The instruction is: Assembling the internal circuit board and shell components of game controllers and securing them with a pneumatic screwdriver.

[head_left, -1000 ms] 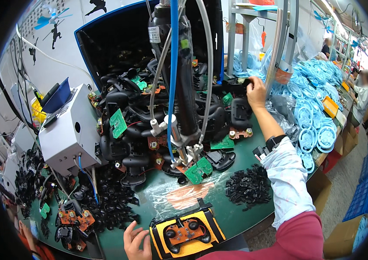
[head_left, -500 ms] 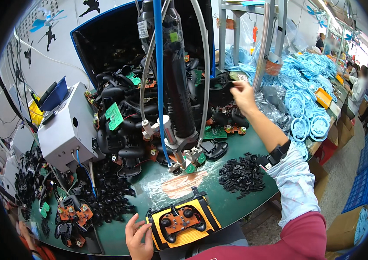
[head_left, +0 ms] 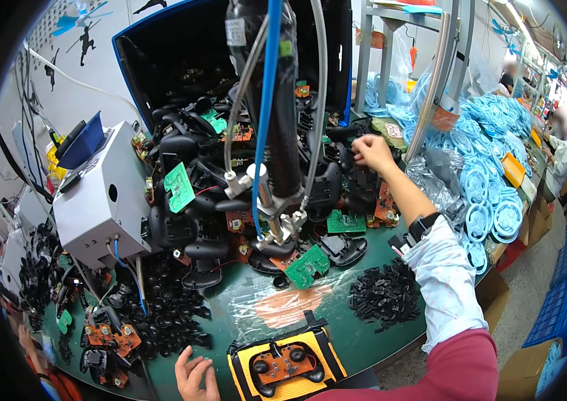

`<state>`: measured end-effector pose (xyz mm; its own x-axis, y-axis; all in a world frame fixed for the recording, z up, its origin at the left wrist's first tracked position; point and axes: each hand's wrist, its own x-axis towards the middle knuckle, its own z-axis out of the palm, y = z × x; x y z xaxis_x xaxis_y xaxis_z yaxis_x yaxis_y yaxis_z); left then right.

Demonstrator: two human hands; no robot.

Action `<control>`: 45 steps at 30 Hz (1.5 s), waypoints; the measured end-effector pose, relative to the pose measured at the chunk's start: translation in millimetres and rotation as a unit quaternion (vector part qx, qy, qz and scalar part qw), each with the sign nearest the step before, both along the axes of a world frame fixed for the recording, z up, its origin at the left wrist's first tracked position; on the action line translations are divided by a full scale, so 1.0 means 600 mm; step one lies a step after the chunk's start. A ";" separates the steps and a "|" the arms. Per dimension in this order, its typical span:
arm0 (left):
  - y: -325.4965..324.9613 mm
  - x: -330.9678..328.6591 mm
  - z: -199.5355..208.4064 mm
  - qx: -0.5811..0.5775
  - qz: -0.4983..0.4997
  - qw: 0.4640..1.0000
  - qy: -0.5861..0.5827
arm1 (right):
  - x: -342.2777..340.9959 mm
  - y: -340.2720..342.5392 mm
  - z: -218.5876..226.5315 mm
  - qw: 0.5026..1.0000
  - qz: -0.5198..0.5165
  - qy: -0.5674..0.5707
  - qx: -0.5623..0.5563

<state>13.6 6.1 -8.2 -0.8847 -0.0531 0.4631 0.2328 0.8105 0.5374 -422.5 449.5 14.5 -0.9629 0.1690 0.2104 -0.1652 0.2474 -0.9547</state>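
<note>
A game controller half (head_left: 287, 366) with an orange circuit board and two black thumbsticks lies on a yellow pad with black edging (head_left: 332, 357) at the table's near edge. My left hand (head_left: 197, 377) hovers left of the pad, fingers apart and holding nothing. Far right of centre, my right hand (head_left: 371, 152) is over the heap of black controller shells (head_left: 327, 184), its fingers curled in with nothing visible between them. A green circuit board (head_left: 308, 266) lies in front of the heap, under a metal nozzle fixture (head_left: 282, 227).
A pile of small black parts (head_left: 384, 297) sits right of the pad. Hoses and a black cylinder (head_left: 283, 134) hang over the middle. At left stand a grey machine box (head_left: 96, 200) and black thumbstick caps (head_left: 170, 301). Light-blue coiled rings (head_left: 490, 194) are heaped at right.
My right hand has let go of a black plastic piece over the heap. My left hand has drawn a little away from the pad. The whole view has shifted slightly.
</note>
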 end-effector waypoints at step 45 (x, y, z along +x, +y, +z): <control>0.077 -0.017 0.065 0.269 -0.130 0.931 -0.208 | 0.626 -0.265 0.038 0.886 0.311 0.149 0.311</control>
<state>3.2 52.1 30.6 -0.9970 0.0626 0.0452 0.0640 0.3435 0.9370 -46.8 290.4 37.5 -0.7150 -0.6130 0.3362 -0.6757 0.4824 -0.5575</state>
